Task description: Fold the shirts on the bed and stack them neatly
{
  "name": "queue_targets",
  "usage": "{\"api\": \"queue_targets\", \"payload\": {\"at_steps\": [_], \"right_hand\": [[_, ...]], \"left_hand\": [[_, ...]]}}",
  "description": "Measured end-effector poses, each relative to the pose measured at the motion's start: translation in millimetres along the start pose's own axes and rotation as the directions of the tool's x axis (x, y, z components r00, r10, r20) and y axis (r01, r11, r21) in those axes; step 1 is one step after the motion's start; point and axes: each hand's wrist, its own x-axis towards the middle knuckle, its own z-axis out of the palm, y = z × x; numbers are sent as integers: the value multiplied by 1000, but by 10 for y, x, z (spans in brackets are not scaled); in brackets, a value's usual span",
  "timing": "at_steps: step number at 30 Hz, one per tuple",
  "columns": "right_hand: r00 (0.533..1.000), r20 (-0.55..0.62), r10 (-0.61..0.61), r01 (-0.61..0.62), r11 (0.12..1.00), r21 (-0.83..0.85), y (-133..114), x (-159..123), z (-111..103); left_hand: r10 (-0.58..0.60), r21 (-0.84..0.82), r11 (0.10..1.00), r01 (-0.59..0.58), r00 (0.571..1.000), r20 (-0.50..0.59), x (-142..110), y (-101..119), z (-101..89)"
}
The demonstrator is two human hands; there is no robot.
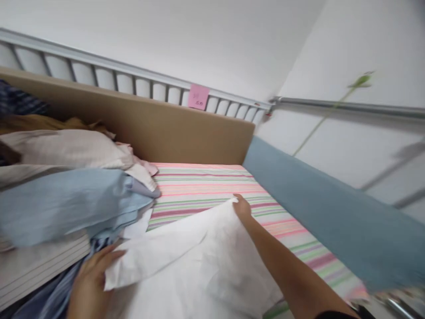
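The white cloth [199,266] is held by both hands at 6 o'clock, over the striped sheet [199,179]. Its far corner is pinched by the right hand [242,207] — the right forearm [285,270] is extended toward 10 o'clock. Its left edge is gripped by the left hand [93,281] at 8 o'clock — angled toward 1 o'clock, beside the clothes pile [66,199].
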Motion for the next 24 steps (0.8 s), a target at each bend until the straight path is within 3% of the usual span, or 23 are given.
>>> {"api": "queue_targets", "payload": {"at_steps": [4, 6, 7, 8, 10, 11, 12, 13, 14, 17, 18, 20, 22, 24], "right_hand": [[999, 10, -35, 36, 997, -67, -177, -67, -12], [979, -2, -203, 203, 977, -69, -465, -319, -61], [939, 9, -344, 344, 938, -50, -649, -534, -86], [860, 47, -508, 508, 861, 0, -846, -804, -103], [601, 185, -777, 759, 628, 171, -1245, -1429, -88], [485, 194, -853, 826, 520, 218, -1431, -1730, -52], [404, 186, -896, 864, 441, 243, -1601, -1988, -1], [375, 160, -913, 877, 405, 258, -1753, -2181, 57], [378, 134, -916, 875, 401, 272, -1885, -2299, 112], [515, 95, -852, 789, 515, 334, -2178, -2264, 175], [556, 95, -826, 757, 550, 354, -2246, -2178, 151], [590, 106, -800, 726, 584, 363, -2347, -2008, 57], [577, 132, -806, 736, 584, 342, -2404, -1915, -51], [558, 150, -816, 747, 572, 338, -2423, -1910, -113]], "left_hand": [[-67, -85, 994, 63, 997, -46, 54, 284, -164], [-63, -126, 991, 52, 995, -81, 73, 426, -208], [-48, -138, 990, 34, 994, -99, 76, 490, -224], [-28, -142, 990, 11, 993, -113, 75, 549, -238], [22, -124, 992, -40, 990, -140, 61, 652, -268], [51, -106, 992, -68, 987, -151, 49, 700, -285], [80, -87, 992, -95, 983, -164, 30, 748, -301], [103, -69, 991, -118, 977, -186, 2, 800, -316], [123, -59, 989, -139, 968, -219, -38, 859, -327], [199, -94, 968, -232, 941, -273, -223, 1074, -298], [240, -128, 954, -271, 946, -220, -290, 1147, -260], [307, -215, 929, -301, 952, -6, -381, 1245, -153], [243, -281, 941, -188, 954, 176, -367, 1225, -43], [23, -345, 937, 48, 980, 198, -241, 1057, 17]]}}
